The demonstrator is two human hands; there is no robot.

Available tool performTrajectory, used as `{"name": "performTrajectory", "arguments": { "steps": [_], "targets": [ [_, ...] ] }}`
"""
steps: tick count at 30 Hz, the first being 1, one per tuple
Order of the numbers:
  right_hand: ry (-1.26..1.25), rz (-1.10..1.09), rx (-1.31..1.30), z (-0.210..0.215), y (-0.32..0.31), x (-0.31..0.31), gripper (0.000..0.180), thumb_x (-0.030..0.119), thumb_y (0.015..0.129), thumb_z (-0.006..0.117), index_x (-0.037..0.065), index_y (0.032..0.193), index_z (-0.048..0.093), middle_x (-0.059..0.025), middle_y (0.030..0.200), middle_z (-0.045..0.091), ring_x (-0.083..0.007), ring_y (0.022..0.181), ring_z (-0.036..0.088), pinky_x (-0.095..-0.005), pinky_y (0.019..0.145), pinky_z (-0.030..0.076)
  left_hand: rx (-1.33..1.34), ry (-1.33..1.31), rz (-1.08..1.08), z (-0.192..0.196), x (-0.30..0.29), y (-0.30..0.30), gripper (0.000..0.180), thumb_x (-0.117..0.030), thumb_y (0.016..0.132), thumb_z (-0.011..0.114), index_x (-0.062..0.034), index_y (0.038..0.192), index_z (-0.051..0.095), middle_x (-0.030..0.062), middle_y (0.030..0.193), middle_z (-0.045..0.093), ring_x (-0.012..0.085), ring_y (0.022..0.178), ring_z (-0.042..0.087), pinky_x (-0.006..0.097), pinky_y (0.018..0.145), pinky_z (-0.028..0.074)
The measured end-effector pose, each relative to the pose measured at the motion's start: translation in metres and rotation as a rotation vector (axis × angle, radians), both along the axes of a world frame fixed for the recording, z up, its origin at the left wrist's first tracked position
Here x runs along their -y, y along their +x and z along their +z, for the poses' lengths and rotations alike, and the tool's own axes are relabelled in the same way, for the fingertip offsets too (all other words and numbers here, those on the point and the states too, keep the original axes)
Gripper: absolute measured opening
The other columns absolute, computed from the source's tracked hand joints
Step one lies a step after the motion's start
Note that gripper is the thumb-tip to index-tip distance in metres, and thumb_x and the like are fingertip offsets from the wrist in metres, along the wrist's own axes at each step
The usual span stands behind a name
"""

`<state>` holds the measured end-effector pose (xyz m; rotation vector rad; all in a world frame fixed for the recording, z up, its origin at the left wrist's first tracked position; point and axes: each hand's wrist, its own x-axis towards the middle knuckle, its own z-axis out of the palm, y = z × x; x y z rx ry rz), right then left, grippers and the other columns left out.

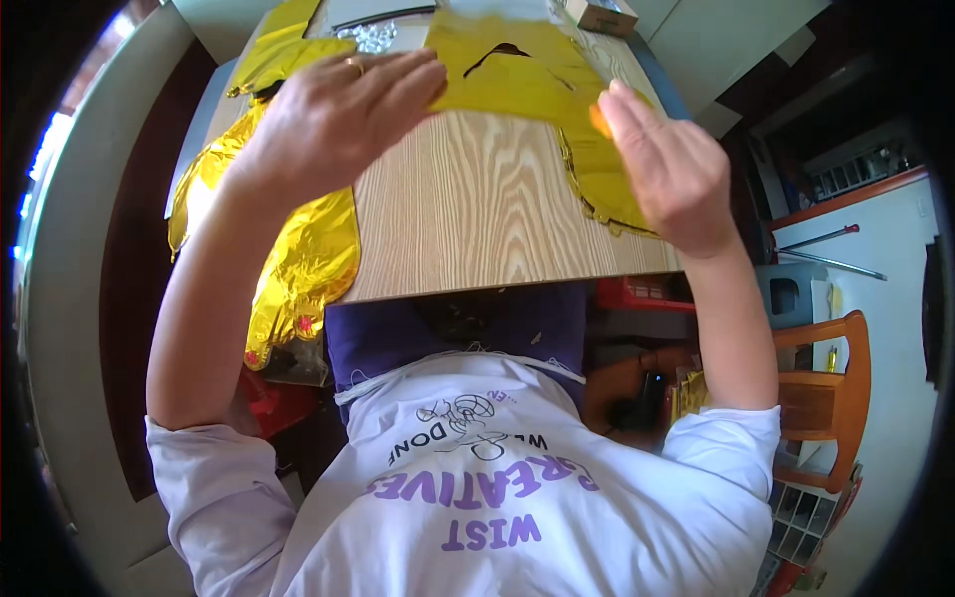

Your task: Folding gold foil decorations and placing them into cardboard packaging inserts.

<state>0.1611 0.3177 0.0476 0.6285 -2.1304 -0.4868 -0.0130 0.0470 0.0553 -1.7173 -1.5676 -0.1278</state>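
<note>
A flat yellow-gold foil sheet (517, 85), with black marks on it, stretches between my hands over the table's far half. My left hand (333, 119), a ring on one finger, has its fingers pressed together at the sheet's left edge; the fingertips are partly hidden. At the right edge my right hand (671, 169) pinches the foil, and a small orange thing (599, 121) shows at its fingertips. Below that hand lies a yellow foil piece (612, 184) with a crinkled edge. Crumpled shiny gold foil (313, 249) hangs over the table's left front corner, below my left forearm.
The wood-grain table (458, 219) stands before me. At its far end are a clear crinkled plastic heap (370, 38), a grey flat panel (378, 12) and a cardboard box (602, 15). A wooden chair (821, 398) and a grey-blue plastic container (791, 294) stand at right.
</note>
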Motion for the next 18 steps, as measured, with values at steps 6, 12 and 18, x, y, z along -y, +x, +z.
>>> {"name": "performTrajectory", "arguments": {
  "steps": [6, 12, 18],
  "targets": [
    [0.003, 0.037, 0.240, -0.096, 0.014, 0.011, 0.026, 0.011, 0.084, 0.059, -0.003, 0.106, 0.061, -0.0217, 0.104, 0.065, -0.0274, 0.086, 0.067, -0.0303, 0.060, 0.052, 0.117, -0.214, 0.048, -0.102, 0.017, 0.038, 0.029, -0.014, 0.078, 0.061, 0.0021, 0.102, 0.064, 0.0146, 0.119, 0.060, 0.0284, 0.112, 0.058, 0.040, 0.093, 0.049],
    [-0.131, -0.045, 0.455, -0.112, 0.036, 0.017, 0.028, 0.012, 0.082, 0.059, -0.002, 0.106, 0.063, -0.0201, 0.104, 0.066, -0.0273, 0.090, 0.066, -0.0328, 0.070, 0.053, 0.534, -0.283, 0.121, -0.119, 0.027, 0.070, 0.040, -0.025, 0.079, 0.067, 0.0007, 0.109, 0.061, 0.0166, 0.119, 0.058, 0.0312, 0.115, 0.054, 0.044, 0.098, 0.044],
    [-0.331, -0.251, 0.614, -0.100, 0.047, 0.040, 0.049, 0.030, 0.080, 0.066, -0.002, 0.116, 0.058, -0.0242, 0.119, 0.057, -0.0370, 0.113, 0.053, -0.0448, 0.096, 0.042, 0.693, -0.253, 0.088, -0.120, 0.030, 0.067, 0.043, -0.030, 0.078, 0.069, -0.0015, 0.109, 0.061, 0.0181, 0.120, 0.057, 0.0333, 0.114, 0.054, 0.045, 0.098, 0.043]
  ]
}}
